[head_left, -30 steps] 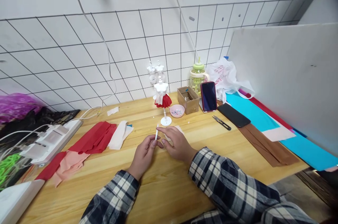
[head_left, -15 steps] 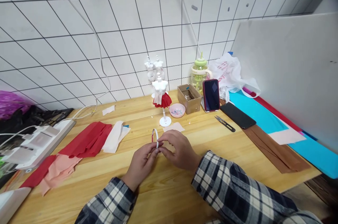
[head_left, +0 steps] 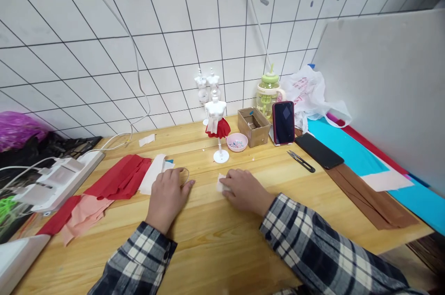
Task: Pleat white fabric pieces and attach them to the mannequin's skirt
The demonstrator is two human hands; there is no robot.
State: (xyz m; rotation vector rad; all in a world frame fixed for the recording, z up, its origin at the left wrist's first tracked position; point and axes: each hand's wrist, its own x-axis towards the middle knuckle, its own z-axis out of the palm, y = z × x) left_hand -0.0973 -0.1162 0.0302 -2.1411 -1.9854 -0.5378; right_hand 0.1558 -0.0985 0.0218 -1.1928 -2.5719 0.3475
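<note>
My left hand [head_left: 168, 200] is low over the table, thumb and fingers about a thin pale ring [head_left: 188, 175] that looks like a narrow roll of tape. Part of the ring is hidden under the fingers. My right hand [head_left: 245, 191] has its fingertips closed on the edge of a small pale fabric piece [head_left: 220, 185] at the table surface. Behind the hands stands a small white mannequin [head_left: 215, 109] on a round base, wearing a red skirt [head_left: 221, 128] with a pale strip hanging at its front.
Red fabric [head_left: 120, 179] and a white piece [head_left: 153, 175] lie left, near a power strip [head_left: 74, 174]. Beyond the hands are a pink bead dish [head_left: 237, 142], a cardboard box [head_left: 259, 135] and a propped phone [head_left: 283, 122]. Thread snips [head_left: 301, 161] and brown fabric [head_left: 368, 197] lie right.
My left hand has moved left with the ring and lowered it to the table. My right hand has left the ring and taken the pale fabric piece, drawing it nearer. The view has shifted slightly.
</note>
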